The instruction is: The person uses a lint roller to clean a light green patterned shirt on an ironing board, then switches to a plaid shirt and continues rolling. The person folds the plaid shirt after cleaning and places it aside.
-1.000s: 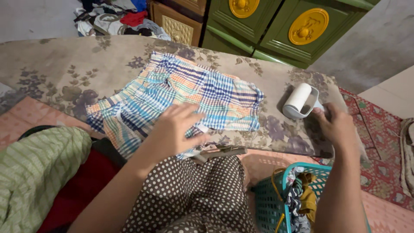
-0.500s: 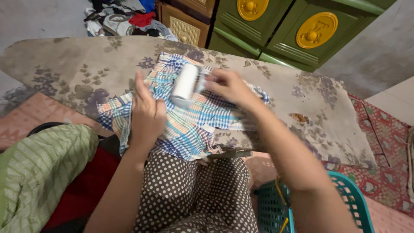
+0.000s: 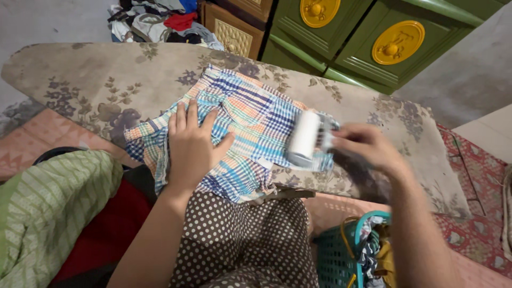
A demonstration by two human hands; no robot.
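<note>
while the left hand (image 3: pixel 192 146) lies flat with fingers spread on the plaid shorts (image 3: pixel 240 138), palm down, pressing the cloth to the board (image 3: pixel 106 80), the right hand (image 3: pixel 368 149) is closed around the handle of a white lint roller (image 3: pixel 304 138). roller drum sits on the shorts at their right edge, just left of the right hand's fingertips, its long axis running roughly away from the body. right hand is motion-blurred; exact finger placement on the handle cannot be made out.

shorts: checked in blue, orange, white and green, spread across the middle of the board, under the left hand and reaching to the roller. near hem hangs slightly over the board's near edge, below the left wrist.

board cover: faded floral print, grey-brown, extends well to the left of the left hand and to the right past the right hand.

below both hands: a lap in brown polka-dot fabric (image 3: pixel 240 240). below the right forearm, a teal basket (image 3: pixel 341 256) with mixed cloth in it. left of the left forearm, a green striped cloth (image 3: pixel 48 213) over something red.

beyond the hands, past the board: green cabinets (image 3: pixel 362 37) with yellow round ornaments, and a heap of clothes (image 3: pixel 154 21) on the floor at far left. right of the right hand, a red patterned mat (image 3: pixel 480 176).
</note>
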